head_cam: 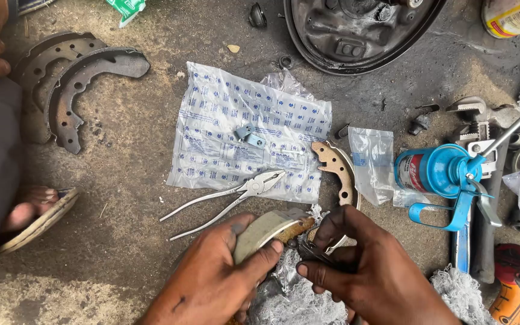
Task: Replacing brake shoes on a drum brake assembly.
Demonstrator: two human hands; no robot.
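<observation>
The left hand (pixel 212 280) closes around 1 curved brake shoe (pixel 266 229), stiff metal, probably heavy and greasy, so the rim gives the safest hold. Just beside it, the right hand (pixel 371 274) pinches a small spring (pixel 317 250). Beyond the grip lie pliers (pixel 236 195) on a plastic bag (pixel 248 129).

Your left hand (pixel 212 280) and your right hand (pixel 365 271) are showing bare, with no gloves, rings or watch on the parts in view. Dark grease is smudging the fingers and knuckles of both, and a small dark mark is sitting on the back of the left one. Your nails are looking short and soiled. Both wrists are running out at the bottom edge of the view with no sleeve showing.
</observation>
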